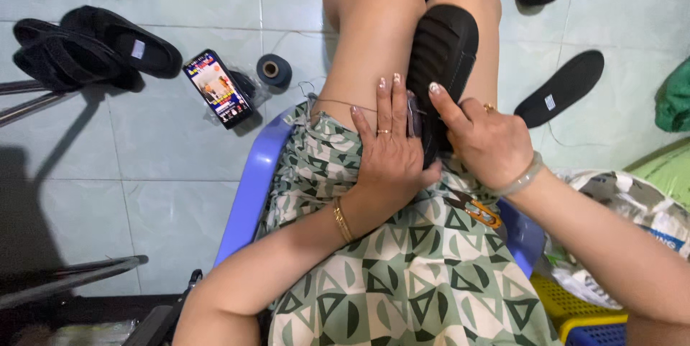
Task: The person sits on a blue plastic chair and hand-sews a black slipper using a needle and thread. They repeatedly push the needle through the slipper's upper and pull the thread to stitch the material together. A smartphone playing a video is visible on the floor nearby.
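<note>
Black ribbed sole (442, 51) pinched in right hand (485, 141) grip, left hand (388, 152) grip spread flat, one phone (218, 88), one thread spool (274, 71)

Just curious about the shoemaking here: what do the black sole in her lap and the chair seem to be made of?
The sole looks like matte black rubber or foam: dull, with a ribbed tread. The chair seems glossy blue moulded plastic, with a smooth rounded edge catching light.

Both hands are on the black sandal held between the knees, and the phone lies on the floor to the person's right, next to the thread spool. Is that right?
Not quite. The head view shows the phone on the floor to the person's left, beside the dark thread spool. The rest holds: the left hand and right hand are both on the black sandal between the knees.
</note>
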